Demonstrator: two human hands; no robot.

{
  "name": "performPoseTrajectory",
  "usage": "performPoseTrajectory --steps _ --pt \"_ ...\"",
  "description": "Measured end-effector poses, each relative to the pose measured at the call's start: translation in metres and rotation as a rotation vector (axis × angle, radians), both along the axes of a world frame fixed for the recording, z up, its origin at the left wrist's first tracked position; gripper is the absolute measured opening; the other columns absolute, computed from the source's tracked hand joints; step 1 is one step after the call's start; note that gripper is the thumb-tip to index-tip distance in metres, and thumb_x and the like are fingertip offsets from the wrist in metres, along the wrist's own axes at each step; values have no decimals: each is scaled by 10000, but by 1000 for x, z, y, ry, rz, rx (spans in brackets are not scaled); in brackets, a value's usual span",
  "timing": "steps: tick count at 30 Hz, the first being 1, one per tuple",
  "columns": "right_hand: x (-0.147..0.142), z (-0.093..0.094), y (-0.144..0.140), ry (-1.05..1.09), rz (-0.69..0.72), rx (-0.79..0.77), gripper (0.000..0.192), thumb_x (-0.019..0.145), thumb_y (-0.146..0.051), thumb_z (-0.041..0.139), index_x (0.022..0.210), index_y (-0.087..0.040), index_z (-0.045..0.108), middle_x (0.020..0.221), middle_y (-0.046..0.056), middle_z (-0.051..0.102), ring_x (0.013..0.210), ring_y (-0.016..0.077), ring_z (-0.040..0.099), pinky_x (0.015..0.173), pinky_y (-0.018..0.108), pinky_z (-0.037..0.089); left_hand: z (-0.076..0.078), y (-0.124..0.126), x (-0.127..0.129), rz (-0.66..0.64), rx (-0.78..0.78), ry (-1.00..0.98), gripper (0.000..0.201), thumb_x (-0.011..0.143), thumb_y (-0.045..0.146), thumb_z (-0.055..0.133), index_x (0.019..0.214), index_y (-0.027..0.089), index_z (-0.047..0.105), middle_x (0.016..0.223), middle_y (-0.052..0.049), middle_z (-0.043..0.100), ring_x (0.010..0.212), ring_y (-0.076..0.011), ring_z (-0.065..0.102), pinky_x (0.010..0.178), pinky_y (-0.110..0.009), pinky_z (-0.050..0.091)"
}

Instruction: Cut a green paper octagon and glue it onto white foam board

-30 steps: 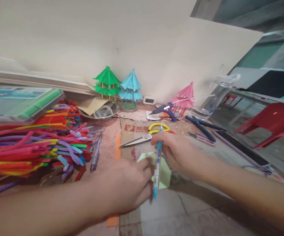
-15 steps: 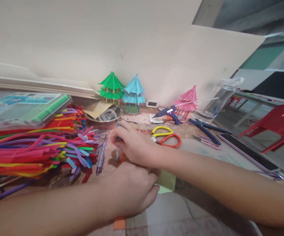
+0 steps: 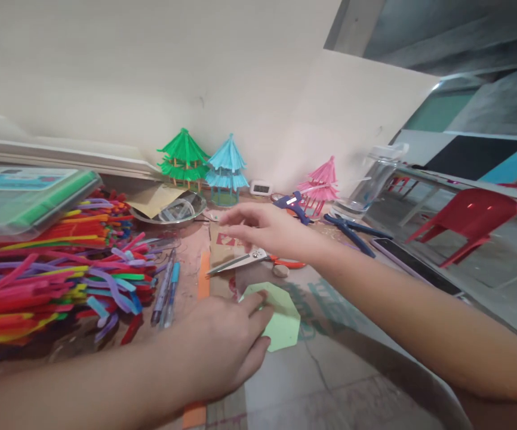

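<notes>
Pale green paper octagon (image 3: 276, 313): flat on the tabletop, near edge of the work area, one side pinned under the left hand's (image 3: 220, 346) fingertips. Scissors (image 3: 245, 261): lying flat just beyond the paper, steel blades closed and pointing left, orange handles tucked beneath the right hand (image 3: 271, 230), which hovers with fingers spread.

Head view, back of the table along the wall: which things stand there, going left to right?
Green paper pagoda → blue paper pagoda → small white device → glue gun → pink paper pagoda → clear water bottle.
</notes>
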State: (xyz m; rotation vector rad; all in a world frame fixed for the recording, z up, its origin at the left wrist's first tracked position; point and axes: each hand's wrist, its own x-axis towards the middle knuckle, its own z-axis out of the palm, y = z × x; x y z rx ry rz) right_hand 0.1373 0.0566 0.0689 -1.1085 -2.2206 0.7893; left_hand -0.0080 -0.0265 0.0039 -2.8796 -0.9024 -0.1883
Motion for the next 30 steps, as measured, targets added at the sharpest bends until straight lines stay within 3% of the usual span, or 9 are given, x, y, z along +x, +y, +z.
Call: performPoseTrajectory --steps 2,3,8,14,20,25,30 --pt "24 -6 -2 -150 -51 107 127 908 -119 583 839 -150 684 724 -11 634 626 113 566 584 229 421 -2 0 0 -5 32 -1 283 950 283 497 1162 167 644 1263 -126 677 774 -273 741 617 -409 601" --pt "34 -10 -3 -239 -55 128 135 901 -102 587 827 -150 689 719 -7 642 646 122 571 601 237 412 -3 0 0 -9 43 0 292 952 285 494 1174 167 642 1283 -126 671 798 -282 744 630 -419 605" --pt "69 -34 -16 -511 -2 253 168 898 -90 598 785 -155 705 895 60 669 831 186 602 730 297 426 -3 0 -2 -8 45 -13 260 950 277 497 1141 188 650 1276 -97 679 786 -259 742 623 -388 594" --pt "80 -49 -20 -432 52 237 162 874 -59 603 923 -172 708 1019 74 612 879 182 600 785 314 469 -2 1 0 -15 37 4 256 947 269 499 1137 180 645 1256 -104 685 779 -248 738 604 -360 582" --pt "79 -52 -18 -246 54 176 172 853 -56 614 938 -186 687 873 19 699 794 161 631 738 291 484 0 2 2 9 -3 41 240 944 264 495 1130 191 627 1307 -105 655 740 -236 736 548 -339 553" --pt "73 -49 -29 -323 12 272 201 877 -50 577 951 -197 693 929 49 727 880 192 657 780 316 497 1 2 2 2 -1 44 225 947 275 486 1104 192 622 1339 -99 638 715 -224 725 521 -330 530" --pt "72 -55 -33 -412 128 456 182 927 -83 544 968 -164 701 924 81 701 896 207 638 805 333 498 0 5 2 -21 -1 63 259 973 284 424 1101 186 626 1227 -109 681 729 -241 714 544 -348 538"
